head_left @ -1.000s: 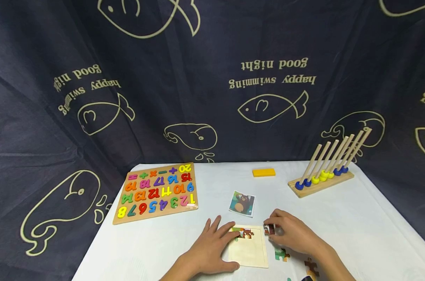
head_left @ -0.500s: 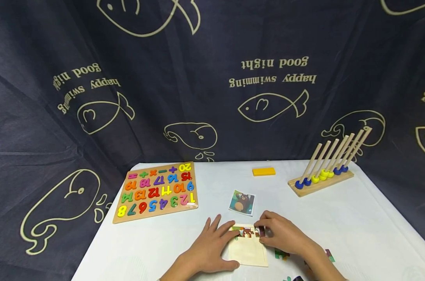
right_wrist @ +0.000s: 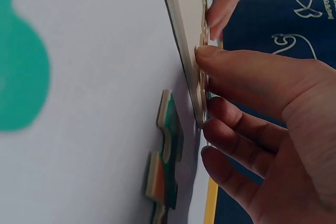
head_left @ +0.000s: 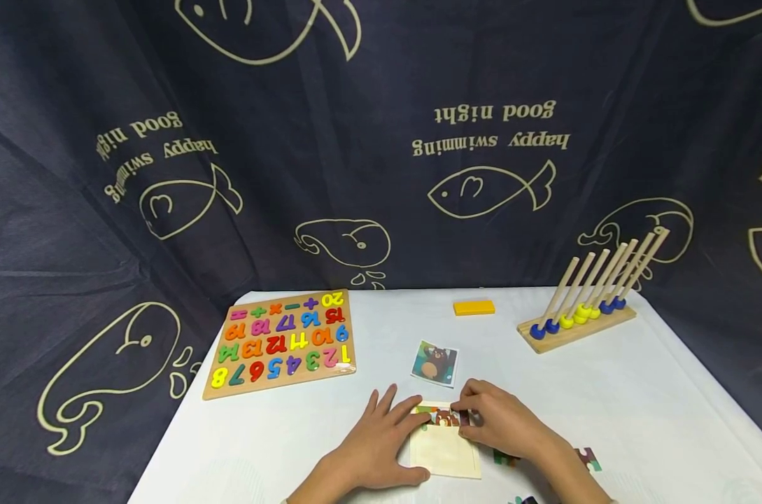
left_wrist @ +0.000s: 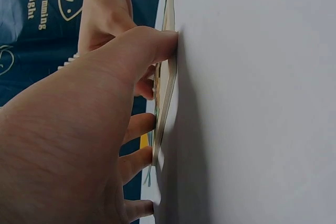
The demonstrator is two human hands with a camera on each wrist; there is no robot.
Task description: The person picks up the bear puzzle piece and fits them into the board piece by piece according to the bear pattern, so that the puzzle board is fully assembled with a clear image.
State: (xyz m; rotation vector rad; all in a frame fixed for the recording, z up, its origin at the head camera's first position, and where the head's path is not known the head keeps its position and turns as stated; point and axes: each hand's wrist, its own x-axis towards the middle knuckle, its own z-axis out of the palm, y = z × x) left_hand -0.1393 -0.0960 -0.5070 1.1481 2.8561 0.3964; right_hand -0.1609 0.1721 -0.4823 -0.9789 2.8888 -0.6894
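**Bear jigsaw, right hand pinching a piece at the tray's far right corner**

So the right hand (head_left: 503,420) has its thumb and forefinger pinched on a dark brown jigsaw piece (head_left: 464,418), right at the far right corner of a square, pale wood puzzle tray (head_left: 443,451). The left hand (head_left: 377,444) isn't gripping anything: fingers spread, thumb against the tray's left side near its near left corner, a fingertip on the printed bear pieces (head_left: 443,418) along the far edge. The rest of the tray shows bare wood.

The tray sits toward the near side of a white cloth-covered tabletop (head_left: 639,399). Just off the tray's right edge, a green-and-brown loose piece (head_left: 505,458) is partly hidden by the right wrist, and another brown-and-green piece (head_left: 587,458) lies beyond the forearm.

A small square card with a brown bear (head_left: 434,364) lies just past the tray's far edge. Further out, an orange-yellow rectangular block (head_left: 474,308) is near the tabletop's far edge, a wooden peg stand with blue and yellow beads (head_left: 576,331) is by the far right corner, and a wooden board of colourful numbers (head_left: 292,379) takes the far left corner.
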